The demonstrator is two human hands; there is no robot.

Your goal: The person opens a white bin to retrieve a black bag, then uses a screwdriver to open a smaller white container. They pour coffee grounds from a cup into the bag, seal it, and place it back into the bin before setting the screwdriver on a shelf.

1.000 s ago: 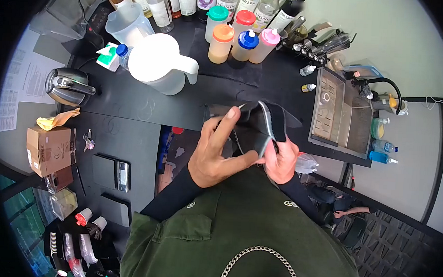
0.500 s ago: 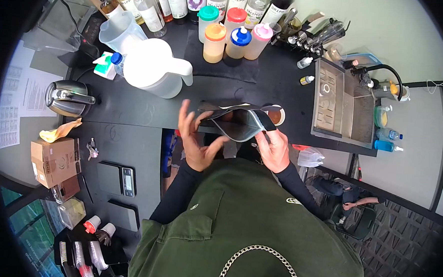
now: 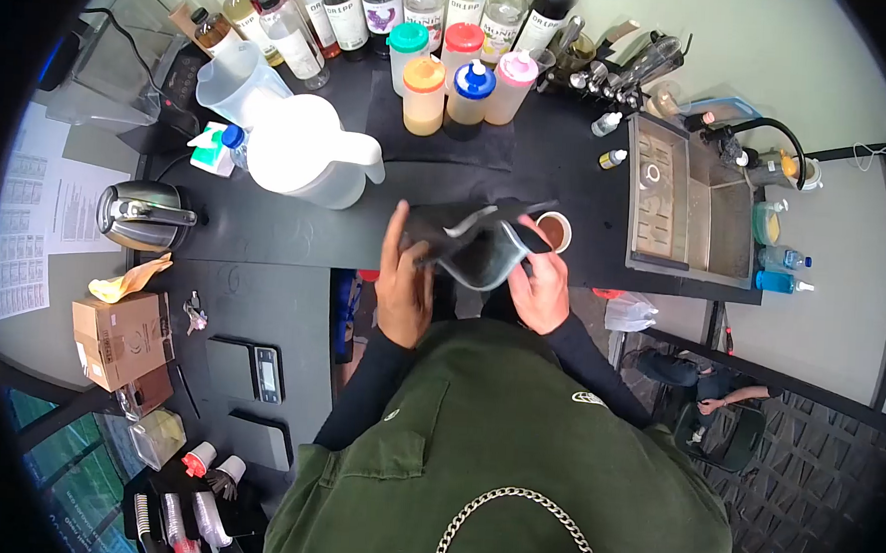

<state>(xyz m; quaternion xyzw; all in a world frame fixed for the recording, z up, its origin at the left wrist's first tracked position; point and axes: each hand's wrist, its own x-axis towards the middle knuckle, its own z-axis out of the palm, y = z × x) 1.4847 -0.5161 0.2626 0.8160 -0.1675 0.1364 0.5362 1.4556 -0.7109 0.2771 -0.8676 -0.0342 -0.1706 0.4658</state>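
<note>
A dark foil pouch (image 3: 482,264) with a silvery inside is held upright over the counter's front edge, its mouth gaping toward me. My right hand (image 3: 541,294) pinches the pouch's right edge between thumb and fingers. At the left edge, my left hand (image 3: 404,300) has its index finger stretched up while the other fingers curl against the pouch's corner. The pouch is smeared by motion, and its contents cannot be made out. Just behind my right fingers stands a paper cup (image 3: 556,230) with something reddish-brown inside.
A white-lidded pitcher (image 3: 314,160), squeeze bottles (image 3: 423,95) and several syrup bottles line the back. To the right is a metal sink (image 3: 718,226). A kettle (image 3: 141,216), cardboard box (image 3: 122,340) and scale (image 3: 268,372) are at left. A person (image 3: 722,401) sits at far right.
My left hand's spread fingers have drawn in against the pouch's left edge. The pouch has shifted and tilted slightly, and more of the cup shows. The whole view has moved a little.
</note>
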